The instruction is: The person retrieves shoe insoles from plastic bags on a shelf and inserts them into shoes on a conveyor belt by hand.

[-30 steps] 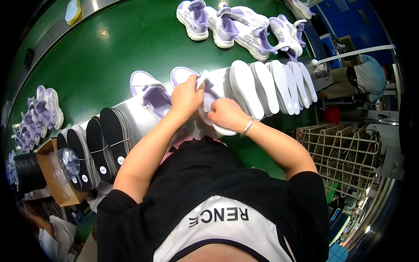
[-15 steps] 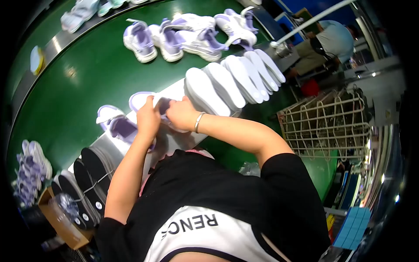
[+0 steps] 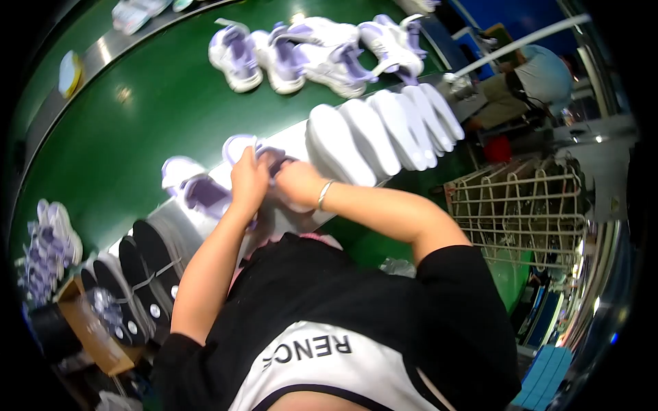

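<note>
A white and lilac shoe [image 3: 238,145] lies on the metal ledge [image 3: 274,222], partly covered by both hands. My left hand [image 3: 249,179] is closed on its upper near the tongue. At the shoe's opening, my right hand [image 3: 299,183], with a bangle at the wrist, has its fingers curled and partly inside; what they grip is hidden. Another white and lilac shoe [image 3: 199,188] sits to the left, its opening toward me. Just right of my right hand stands a row of white insoles [image 3: 343,142].
Several white and lilac shoes [image 3: 301,58] stand on the green surface [image 3: 151,103], with more at the far left [image 3: 55,250]. Black insoles in bundles [image 3: 147,274] and a cardboard box [image 3: 96,332] are at lower left. A wire rack [image 3: 517,216] and a seated person [image 3: 534,82] are right.
The view has shifted, so the ledge and shoes appear farther left and lower than a second ago. The white insole piece seen between my hands then no longer shows; my right fingers are now at the shoe's opening.
</note>
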